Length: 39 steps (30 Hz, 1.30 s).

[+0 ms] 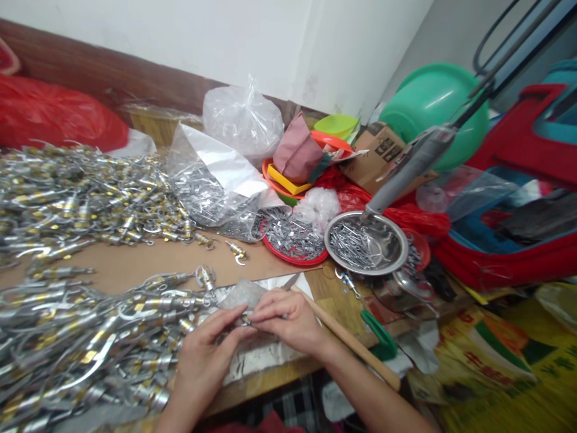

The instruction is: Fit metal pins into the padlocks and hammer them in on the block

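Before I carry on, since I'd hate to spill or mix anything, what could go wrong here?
The wooden handle beside your right forearm juts past the bench edge, so a nudge might knock it down. The steel bowl of pins sits right by the red tray of small metal pieces; a bump could mix them.

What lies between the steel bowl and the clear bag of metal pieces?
In the head view, a red tray of small metal parts, with bunched plastic at its far edge.

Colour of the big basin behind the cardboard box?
Plain green, slightly translucent-looking; shows best in the head view, the only one.
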Available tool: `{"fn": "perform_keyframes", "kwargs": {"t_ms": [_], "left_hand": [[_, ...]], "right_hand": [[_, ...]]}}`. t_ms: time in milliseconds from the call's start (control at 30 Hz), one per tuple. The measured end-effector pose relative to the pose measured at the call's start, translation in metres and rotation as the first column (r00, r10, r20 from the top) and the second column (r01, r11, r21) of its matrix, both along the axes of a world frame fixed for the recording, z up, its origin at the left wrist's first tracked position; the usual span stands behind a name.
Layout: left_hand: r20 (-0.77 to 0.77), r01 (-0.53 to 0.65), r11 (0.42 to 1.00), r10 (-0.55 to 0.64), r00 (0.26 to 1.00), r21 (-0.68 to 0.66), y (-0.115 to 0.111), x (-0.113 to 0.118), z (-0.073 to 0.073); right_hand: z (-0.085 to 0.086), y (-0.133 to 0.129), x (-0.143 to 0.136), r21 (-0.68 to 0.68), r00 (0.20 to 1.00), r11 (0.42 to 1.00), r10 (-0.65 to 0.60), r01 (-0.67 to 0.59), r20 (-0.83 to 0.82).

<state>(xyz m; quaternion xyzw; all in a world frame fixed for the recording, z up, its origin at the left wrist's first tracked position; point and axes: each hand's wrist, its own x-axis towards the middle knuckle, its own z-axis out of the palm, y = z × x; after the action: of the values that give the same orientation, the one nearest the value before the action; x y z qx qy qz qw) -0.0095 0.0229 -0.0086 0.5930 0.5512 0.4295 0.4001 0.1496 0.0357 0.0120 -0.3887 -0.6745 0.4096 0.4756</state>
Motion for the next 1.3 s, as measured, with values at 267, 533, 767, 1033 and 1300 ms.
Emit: {"fn": "perform_keyframes", "kwargs": {"t_ms": [267,533,767,1033,1300], "left_hand": [[0.189,0.061,0.994,-0.042,0.981,-0.094,-0.002,-0.006,0.010],[-0.061,0.151,0.988,-0.150,0.987,0.015,-0.002,-0.006,0.024],[-0.017,0.167,0.978,-0.170,0.985,-0.127,-0.005,-0.013,0.026],[0.450,0.167,0.924,0.005,0.893,-0.343,-0.011,-0.004,0.016],[0.533,0.158,0.907,0.082,0.842,-0.389,-0.014,0.006,0.020]], "right_hand": [[-0.004,-0.019,0.009,0.370,0.969,0.928,-0.124,0.037,0.214],[-0.005,-0.024,0.021,0.733,0.850,0.648,-0.251,-0.208,0.463],[0.001,-0.026,0.013,0.659,0.892,0.746,-0.226,-0.100,0.392],[0.000,-0.032,0.005,0.458,0.930,0.888,-0.210,0.052,0.301],[0.007,0.024,0.046,0.300,0.564,0.923,-0.384,0.240,0.731]]}}
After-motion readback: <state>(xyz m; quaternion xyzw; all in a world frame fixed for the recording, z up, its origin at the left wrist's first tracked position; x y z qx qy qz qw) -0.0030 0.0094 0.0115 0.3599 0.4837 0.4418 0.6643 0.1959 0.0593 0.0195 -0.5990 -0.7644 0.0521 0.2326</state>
